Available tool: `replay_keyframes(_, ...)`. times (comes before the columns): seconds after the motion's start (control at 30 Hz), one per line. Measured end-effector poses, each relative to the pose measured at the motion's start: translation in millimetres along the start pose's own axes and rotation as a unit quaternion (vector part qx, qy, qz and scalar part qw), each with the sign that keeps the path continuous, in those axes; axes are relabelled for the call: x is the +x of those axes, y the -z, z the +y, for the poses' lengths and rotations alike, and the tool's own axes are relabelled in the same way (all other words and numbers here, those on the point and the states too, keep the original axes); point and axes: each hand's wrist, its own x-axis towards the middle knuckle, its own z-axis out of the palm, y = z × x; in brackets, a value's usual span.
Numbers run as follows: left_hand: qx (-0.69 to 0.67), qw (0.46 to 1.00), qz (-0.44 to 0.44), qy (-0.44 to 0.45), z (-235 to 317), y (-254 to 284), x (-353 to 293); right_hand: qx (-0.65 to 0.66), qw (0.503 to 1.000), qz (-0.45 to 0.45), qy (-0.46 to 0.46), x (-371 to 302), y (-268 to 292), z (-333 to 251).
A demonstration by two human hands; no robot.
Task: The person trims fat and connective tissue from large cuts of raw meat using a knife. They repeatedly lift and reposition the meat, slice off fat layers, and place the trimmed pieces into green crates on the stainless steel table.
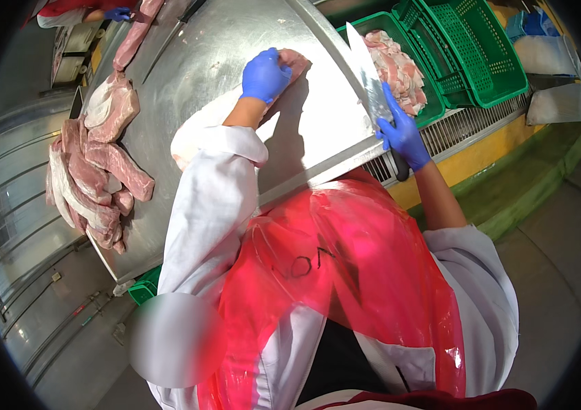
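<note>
My left hand [265, 76], in a blue glove, is closed with its fingers curled over the far end of a long slab of pork [295, 63] on the metal table. The slab runs back toward me under my wrist and sleeve, its pale fatty side [191, 133] showing at the near end. My right hand [403, 134], also gloved in blue, grips a large knife [367, 72] at the table's right edge. The blade points up and away, apart from the slab, and the dark handle sticks out below my fist.
Several pork pieces [95, 181] are heaped on the table [198, 61] at left. Far left, a co-worker's gloved hand [118, 14] is near a long meat strip [134, 42]; a second knife [167, 39] lies close by. Right, a green crate [432, 102] holds meat slices [396, 72], beside other crates [481, 48].
</note>
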Motion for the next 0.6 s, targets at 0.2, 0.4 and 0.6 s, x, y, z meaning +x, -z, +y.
replay_keyframes(0.2,-0.071,0.990,-0.079,0.090,-4,11,14,-0.074,0.996,0.012,0.039,80,-44,0)
replay_keyframes(0.4,-0.135,0.986,-0.038,0.086,-19,-1,14,-0.026,1.000,0.003,0.016,142,-94,-12)
replay_keyframes(0.6,-0.155,0.984,0.001,0.091,-23,1,6,-0.082,0.986,-0.144,0.001,90,-91,-6)
